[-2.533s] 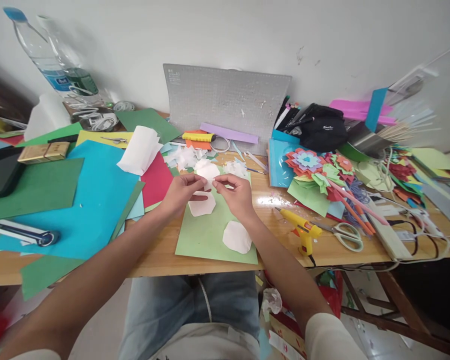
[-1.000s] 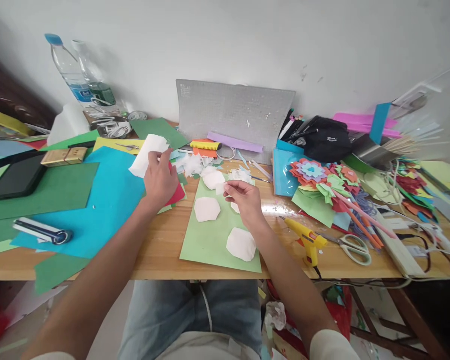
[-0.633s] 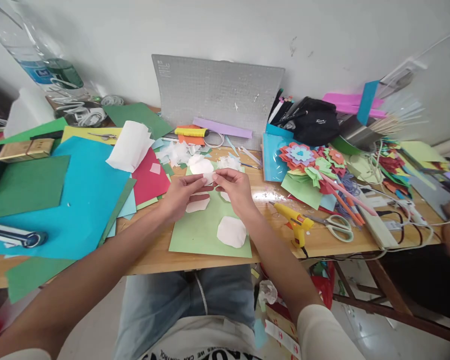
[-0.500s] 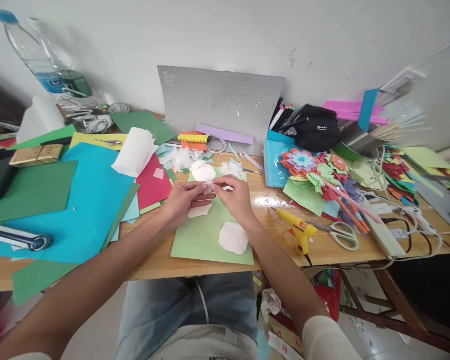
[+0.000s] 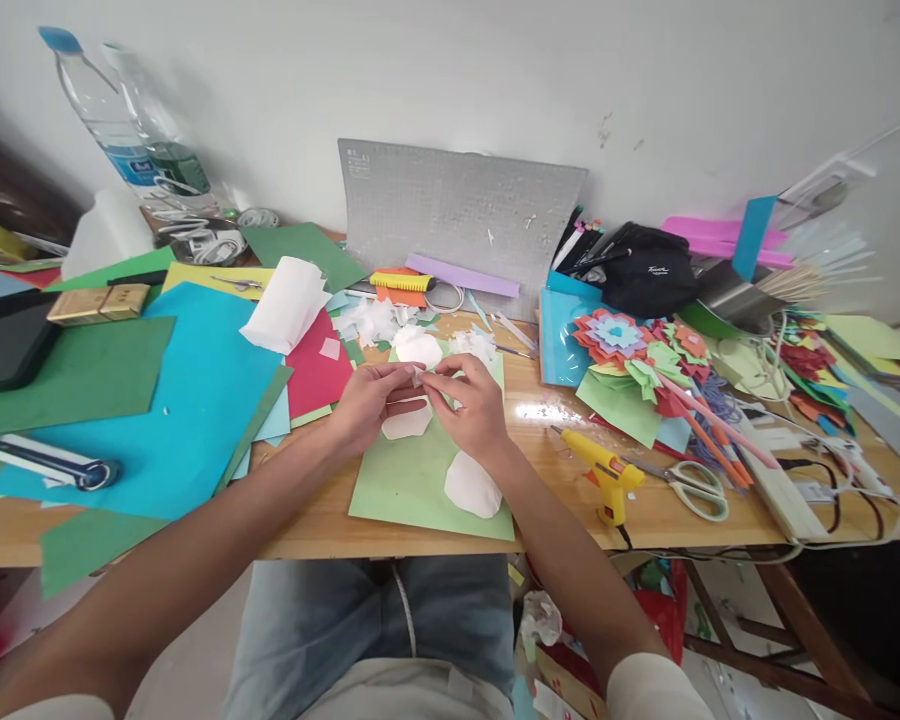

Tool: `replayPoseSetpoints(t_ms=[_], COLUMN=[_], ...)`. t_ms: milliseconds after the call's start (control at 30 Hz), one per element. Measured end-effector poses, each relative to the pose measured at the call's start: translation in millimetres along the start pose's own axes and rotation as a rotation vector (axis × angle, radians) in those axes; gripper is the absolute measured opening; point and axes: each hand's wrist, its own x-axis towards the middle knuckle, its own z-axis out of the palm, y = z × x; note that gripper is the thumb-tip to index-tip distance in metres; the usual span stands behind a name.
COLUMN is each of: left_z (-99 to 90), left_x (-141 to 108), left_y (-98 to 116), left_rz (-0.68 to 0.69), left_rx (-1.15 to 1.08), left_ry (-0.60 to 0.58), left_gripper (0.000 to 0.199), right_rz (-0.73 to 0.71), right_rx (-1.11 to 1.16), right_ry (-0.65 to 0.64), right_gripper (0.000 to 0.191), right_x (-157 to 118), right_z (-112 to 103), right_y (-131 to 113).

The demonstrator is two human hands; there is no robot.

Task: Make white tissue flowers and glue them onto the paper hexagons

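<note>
My left hand (image 5: 371, 405) and my right hand (image 5: 469, 405) meet over a light green sheet of paper (image 5: 397, 495). Between their fingertips they pinch a small piece of white paper (image 5: 418, 376), mostly hidden by the fingers. Rounded white paper cutouts lie on the green sheet: one cutout (image 5: 474, 486) by my right wrist, another cutout (image 5: 407, 420) just under my left fingers, and a third cutout (image 5: 418, 348) beyond the hands. Crumpled white paper scraps (image 5: 371, 320) are heaped behind the sheet.
A yellow glue gun (image 5: 606, 470) and scissors (image 5: 696, 488) lie to the right, near paper flowers (image 5: 615, 335). On the left are blue paper (image 5: 195, 400), a stapler (image 5: 54, 465) and a white paper roll (image 5: 285, 305). A grey cutting mat (image 5: 457, 215) leans on the wall.
The view has shifted, so the table's things appear farther right. My right fingers have shifted slightly on the white paper; both hands stay together.
</note>
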Motion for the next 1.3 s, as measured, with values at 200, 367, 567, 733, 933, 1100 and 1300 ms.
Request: replayPoseSetpoints(t_ms=[200,367,567,733,933,1100,1300], left_z=[0.9,5.3,4.5,3.6,8.0,7.3,7.2], left_x=[-1,-2,0,-1,-4,-1,-1], left_y=[3,1,-9,-12,-6,-7,-7], left_rz=[0.01,0.054,0.199,0.224,0.119,0.087,0.068], left_rx=[-0.011,0.087,0.383,0.488,0.404,0.328,0.305], left_ry=[0.01,0.039,-0.042,-0.114,-0.042,0.0,0.019], left_gripper=[0.032,0.037,0.035,0.031,0.04,0.036,0.03], right_rz=[0.012,0.229,0.663,0.676,0.695,0.764,0.774], right_rx=[-0.012,0.318,0.662,0.647,0.677,0.754,0.764], right_ry=[-0.03,-0.029,-0.26,-0.315,-0.274,-0.241,-0.249], right_gripper=[0.024,0.021,0.027,0.023,0.023,0.026,0.028], right_x=[0,7,13,11,10,11,10], right_z=[-2,-15,-21,-16,-13,-13,-14], right_y=[-6,-12,-3,4,4,-1,-1])
